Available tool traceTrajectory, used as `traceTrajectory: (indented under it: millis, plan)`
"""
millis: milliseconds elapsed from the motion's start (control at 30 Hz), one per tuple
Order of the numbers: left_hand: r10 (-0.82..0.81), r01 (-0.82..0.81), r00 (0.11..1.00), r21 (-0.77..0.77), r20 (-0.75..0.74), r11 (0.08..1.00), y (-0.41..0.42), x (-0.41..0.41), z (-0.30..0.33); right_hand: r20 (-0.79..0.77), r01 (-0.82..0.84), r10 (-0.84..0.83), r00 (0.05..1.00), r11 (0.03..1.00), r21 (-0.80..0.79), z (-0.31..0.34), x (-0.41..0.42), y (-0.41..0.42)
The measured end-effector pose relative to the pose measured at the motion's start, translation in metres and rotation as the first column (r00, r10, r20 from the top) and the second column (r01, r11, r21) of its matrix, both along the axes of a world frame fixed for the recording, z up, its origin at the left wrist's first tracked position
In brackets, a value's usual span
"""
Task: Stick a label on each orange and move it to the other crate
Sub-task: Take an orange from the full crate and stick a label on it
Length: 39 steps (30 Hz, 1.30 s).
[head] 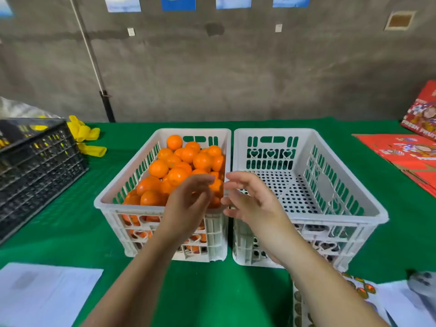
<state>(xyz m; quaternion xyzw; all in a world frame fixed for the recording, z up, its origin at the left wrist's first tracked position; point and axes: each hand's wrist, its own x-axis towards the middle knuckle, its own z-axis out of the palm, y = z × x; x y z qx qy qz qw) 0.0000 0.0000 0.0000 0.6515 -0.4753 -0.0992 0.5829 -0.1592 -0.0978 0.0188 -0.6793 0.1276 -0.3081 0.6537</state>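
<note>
Oranges point(179, 166) fill the left white crate point(132, 175), heaped up to its rim. We see the right white crate point(330, 185) touching it side by side on the green worktop point(70, 208), with only its perforated floor showing inside. Our left hand point(188, 204) hangs over the near right corner of the full crate, and its fingers point(205, 179) curl round one orange point(217, 186), pinching it. Our right hand point(252, 199) is just beside that orange, over the seam between the crates, its fingers point(238, 178) loosely spread and holding nothing that we can make out. A label sheet point(358, 286) lies on the worktop near our right forearm. A black crate point(35, 166) stands at the far left, well apart, and white paper point(47, 293) lies at the near left.
</note>
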Motion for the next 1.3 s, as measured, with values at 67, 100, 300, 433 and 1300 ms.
traceTrajectory:
  millis: [67, 100, 300, 433, 1300]
  plan:
    - [0.112, -0.123, 0.980, 0.058, 0.164, 0.991, -0.007, 0.007, 0.002, -0.044, 0.084, -0.083, 0.996, 0.996, 0.024, -0.005, 0.012, 0.003]
    - [0.139, -0.168, 0.954, 0.088, 0.265, 0.982, -0.011, 0.011, 0.001, -0.056, 0.112, -0.111, 0.992, 0.993, 0.021, -0.011, 0.018, 0.001]
    - [0.099, -0.328, 0.852, 0.377, 0.514, 0.866, -0.027, 0.032, -0.007, -0.109, 0.159, -0.151, 0.982, 0.985, 0.069, -0.027, 0.043, -0.004]
    - [0.079, -0.266, 0.878, 0.344, 0.473, 0.900, -0.029, 0.036, -0.017, -0.161, 0.185, -0.170, 0.972, 0.979, 0.087, -0.026, 0.047, -0.006]
    - [-0.110, 0.104, 0.990, -0.076, -0.085, 0.992, -0.010, -0.094, -0.058, -0.091, 0.179, -0.194, 0.977, 0.972, -0.151, -0.054, -0.037, 0.009]
